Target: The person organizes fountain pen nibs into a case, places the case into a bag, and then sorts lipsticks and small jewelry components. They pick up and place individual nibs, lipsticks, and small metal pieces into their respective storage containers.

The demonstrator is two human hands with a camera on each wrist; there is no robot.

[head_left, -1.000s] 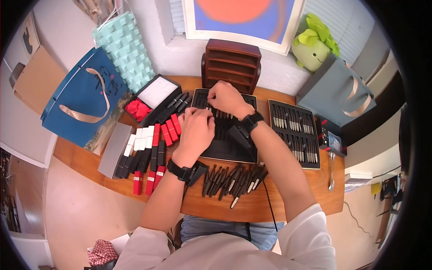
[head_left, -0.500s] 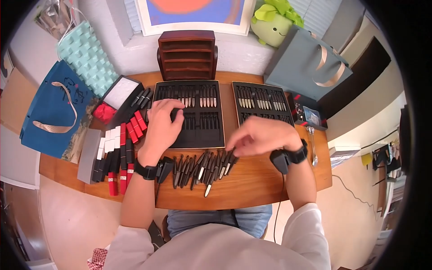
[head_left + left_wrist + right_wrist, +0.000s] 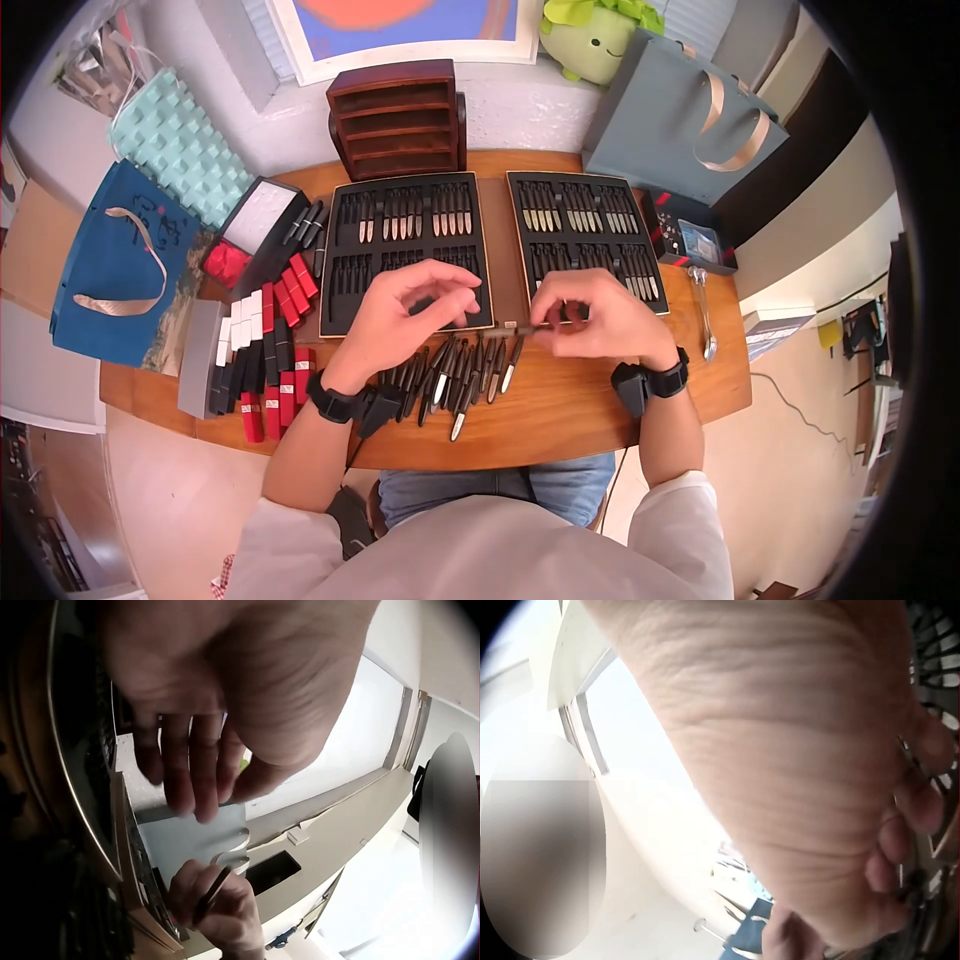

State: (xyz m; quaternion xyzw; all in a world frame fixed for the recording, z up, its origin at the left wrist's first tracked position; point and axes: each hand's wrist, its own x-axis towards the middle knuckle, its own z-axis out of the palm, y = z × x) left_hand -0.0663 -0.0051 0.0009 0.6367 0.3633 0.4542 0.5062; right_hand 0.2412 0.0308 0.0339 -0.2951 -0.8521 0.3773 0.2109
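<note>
In the head view my right hand (image 3: 605, 315) pinches a slim dark pen-shaped stick (image 3: 515, 330), held nearly level with its end toward my left hand. My left hand (image 3: 400, 310) has its fingers loosely bent and holds nothing, over the front of the left black tray (image 3: 405, 246). Silver-tipped sticks stand in rows in that tray, partly hidden by the hand. Between my wrists lies a loose pile of the same sticks (image 3: 455, 380). The left wrist view shows the right hand (image 3: 217, 904) beyond my left fingers, gripping the stick (image 3: 214, 892).
A second black tray (image 3: 575, 239) of sticks is at the right, with metal spoons (image 3: 706, 315) beside it. Red, white and black small boxes (image 3: 270, 330) crowd the left. A small wooden shelf (image 3: 395, 118) stands behind; paper bags (image 3: 660, 120) flank the table.
My right hand went from the left tray to the loose pile and now holds a stick raised above it. My left hand drew back from the tray toward the middle. The head view shifted.
</note>
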